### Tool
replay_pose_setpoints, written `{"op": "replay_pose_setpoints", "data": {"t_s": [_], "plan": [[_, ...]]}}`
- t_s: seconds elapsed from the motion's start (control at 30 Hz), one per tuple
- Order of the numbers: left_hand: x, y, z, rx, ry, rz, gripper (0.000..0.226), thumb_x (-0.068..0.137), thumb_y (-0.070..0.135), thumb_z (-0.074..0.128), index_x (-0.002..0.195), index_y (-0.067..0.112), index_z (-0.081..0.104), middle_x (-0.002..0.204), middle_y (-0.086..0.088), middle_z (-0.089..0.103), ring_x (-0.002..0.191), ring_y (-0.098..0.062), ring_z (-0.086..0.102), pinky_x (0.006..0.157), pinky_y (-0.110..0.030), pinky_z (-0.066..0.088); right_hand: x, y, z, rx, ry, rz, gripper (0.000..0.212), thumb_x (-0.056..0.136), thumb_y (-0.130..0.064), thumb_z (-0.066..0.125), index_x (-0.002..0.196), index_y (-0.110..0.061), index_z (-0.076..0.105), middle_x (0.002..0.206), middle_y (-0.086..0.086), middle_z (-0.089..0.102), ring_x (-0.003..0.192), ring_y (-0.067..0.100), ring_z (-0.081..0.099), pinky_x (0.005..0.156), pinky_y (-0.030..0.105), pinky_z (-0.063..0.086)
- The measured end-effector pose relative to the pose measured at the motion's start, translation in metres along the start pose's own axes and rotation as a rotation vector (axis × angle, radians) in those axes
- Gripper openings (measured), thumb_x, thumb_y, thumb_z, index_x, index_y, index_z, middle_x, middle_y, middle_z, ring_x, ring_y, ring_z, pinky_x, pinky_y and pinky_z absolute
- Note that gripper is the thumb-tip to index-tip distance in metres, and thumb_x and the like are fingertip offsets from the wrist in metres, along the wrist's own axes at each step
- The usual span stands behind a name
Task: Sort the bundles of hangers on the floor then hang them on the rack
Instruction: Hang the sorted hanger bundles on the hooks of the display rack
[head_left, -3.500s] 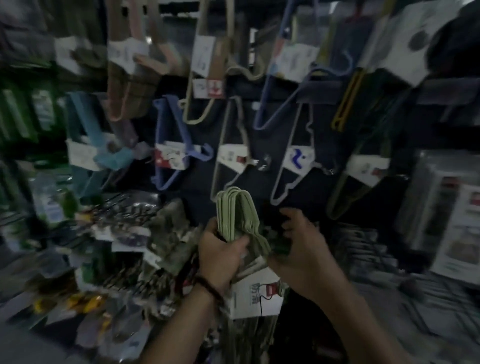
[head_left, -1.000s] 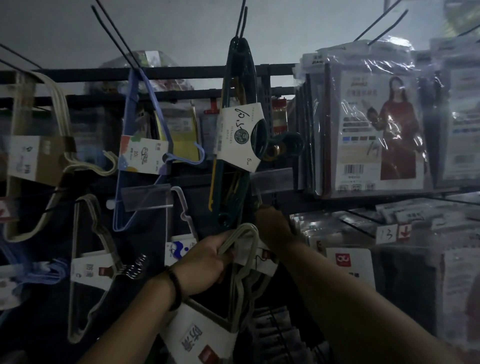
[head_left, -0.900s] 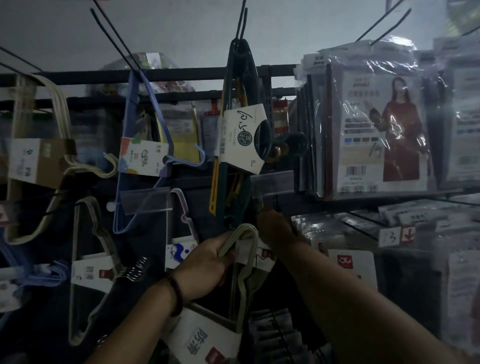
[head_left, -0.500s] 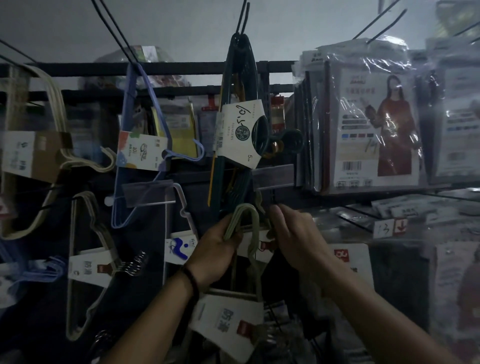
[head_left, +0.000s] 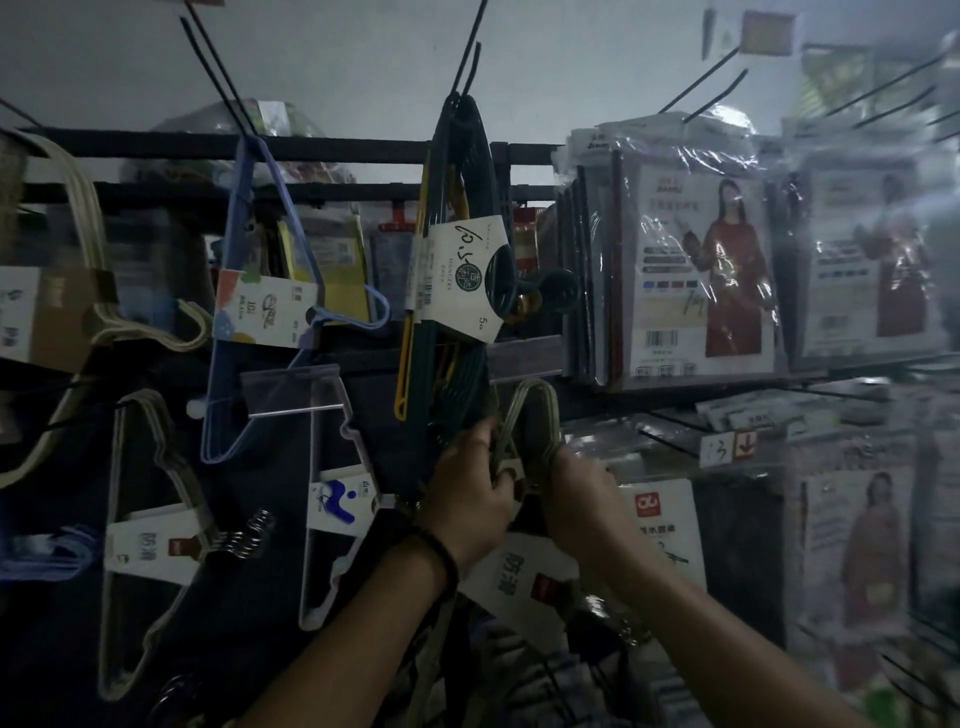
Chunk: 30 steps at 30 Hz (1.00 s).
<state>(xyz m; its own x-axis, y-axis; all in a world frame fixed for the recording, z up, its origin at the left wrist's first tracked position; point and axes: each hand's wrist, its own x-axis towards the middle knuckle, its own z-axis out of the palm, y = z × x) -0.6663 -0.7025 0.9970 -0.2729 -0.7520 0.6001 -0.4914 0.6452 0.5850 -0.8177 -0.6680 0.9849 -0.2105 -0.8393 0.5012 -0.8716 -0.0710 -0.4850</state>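
The pale green hanger bundle is at frame centre, its looped end raised just below the dark green hanger pack. The left hand and right hand each curl around its wires. The rack bar spans the upper left.

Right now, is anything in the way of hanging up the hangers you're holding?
The dark green hanger bundle hangs right beside the pale hanger bundle, and a clear price strip sits just above it. The peg is too dark to see.
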Motion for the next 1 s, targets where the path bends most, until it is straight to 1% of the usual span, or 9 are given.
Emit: {"op": "replay_pose_setpoints", "data": {"t_s": [0.1,0.23,0.33,0.43,0.53,0.67,0.8,0.9,1.0], "plan": [[-0.006,-0.004,0.000,0.058,-0.055,0.046,0.076,0.095,0.013,0.062,0.159,0.037,0.029,0.154,0.000,0.045,0.139,-0.022,0.048,0.113,-0.043,0.047,0.003,0.000,-0.012,0.017,0.054,-0.016,0.012,0.105,-0.034,0.051,0.103,-0.023,0.055,0.091,0.003,0.064,0.073,0.018,0.059,0.058,0.033,0.045],[-0.017,0.005,-0.009,-0.009,0.011,0.194,0.081,0.097,0.001,0.060,0.161,0.039,0.028,0.152,0.001,0.046,0.138,-0.019,0.050,0.117,-0.037,0.044,-0.003,-0.005,-0.029,0.067,0.158,-0.081,0.027,0.106,-0.046,0.045,0.101,-0.021,0.055,0.080,0.001,0.062,0.065,0.017,0.054,0.051,0.030,0.036],[-0.025,0.010,-0.015,-0.008,0.060,0.233,0.078,0.098,-0.002,0.056,0.162,0.033,0.027,0.150,0.002,0.047,0.139,-0.017,0.048,0.118,-0.032,0.042,-0.008,-0.009,-0.034,0.091,0.171,-0.123,0.025,0.106,-0.044,0.048,0.102,-0.021,0.055,0.078,-0.001,0.063,0.063,0.013,0.056,0.048,0.023,0.032],[-0.035,0.010,-0.018,-0.024,0.090,0.261,0.074,0.101,0.000,0.055,0.162,0.033,0.028,0.151,0.006,0.047,0.139,-0.011,0.046,0.118,-0.024,0.039,-0.013,-0.009,-0.028,0.137,0.147,-0.163,0.016,0.107,-0.037,0.051,0.103,-0.022,0.050,0.078,-0.004,0.063,0.061,0.008,0.059,0.046,0.019,0.040],[-0.042,0.008,-0.017,-0.067,0.106,0.253,0.074,0.101,0.000,0.056,0.161,0.035,0.030,0.154,0.009,0.043,0.143,-0.007,0.042,0.117,-0.022,0.039,-0.012,-0.012,-0.023,0.242,0.158,-0.151,0.020,0.105,-0.040,0.052,0.104,-0.021,0.043,0.079,0.001,0.066,0.061,0.014,0.066,0.052,0.032,0.056],[-0.040,0.000,-0.012,-0.024,0.093,0.169,0.077,0.099,-0.001,0.056,0.161,0.035,0.029,0.157,0.009,0.041,0.144,-0.007,0.040,0.119,-0.020,0.035,-0.003,-0.017,-0.017,0.158,0.114,-0.125,0.023,0.105,-0.038,0.053,0.108,-0.019,0.041,0.082,0.002,0.064,0.068,0.016,0.066,0.061,0.043,0.061],[-0.030,-0.013,-0.009,0.021,0.010,0.077,0.079,0.102,0.016,0.061,0.163,0.039,0.017,0.165,0.008,0.030,0.148,-0.013,0.038,0.121,-0.028,0.035,0.013,-0.018,-0.012,0.075,0.068,-0.093,0.018,0.106,-0.029,0.052,0.113,-0.013,0.048,0.089,0.002,0.062,0.070,0.011,0.058,0.053,0.025,0.045],[-0.030,-0.026,-0.005,0.089,-0.078,0.033,0.087,0.099,0.035,0.063,0.162,0.045,0.005,0.164,0.010,0.028,0.143,-0.014,0.044,0.115,-0.039,0.045,0.035,-0.015,-0.008,0.238,0.013,0.038,0.020,0.110,-0.032,0.042,0.101,-0.017,0.048,0.083,-0.004,0.059,0.071,0.010,0.055,0.054,0.028,0.037],[-0.036,-0.043,0.005,0.142,-0.140,0.012,0.088,0.094,0.044,0.065,0.160,0.049,0.008,0.161,0.013,0.032,0.141,-0.010,0.044,0.115,-0.038,0.045,0.059,-0.014,0.008,0.159,0.046,-0.054,0.031,0.107,-0.046,0.044,0.106,-0.016,0.046,0.082,0.001,0.062,0.072,0.018,0.062,0.059,0.039,0.052]]}}
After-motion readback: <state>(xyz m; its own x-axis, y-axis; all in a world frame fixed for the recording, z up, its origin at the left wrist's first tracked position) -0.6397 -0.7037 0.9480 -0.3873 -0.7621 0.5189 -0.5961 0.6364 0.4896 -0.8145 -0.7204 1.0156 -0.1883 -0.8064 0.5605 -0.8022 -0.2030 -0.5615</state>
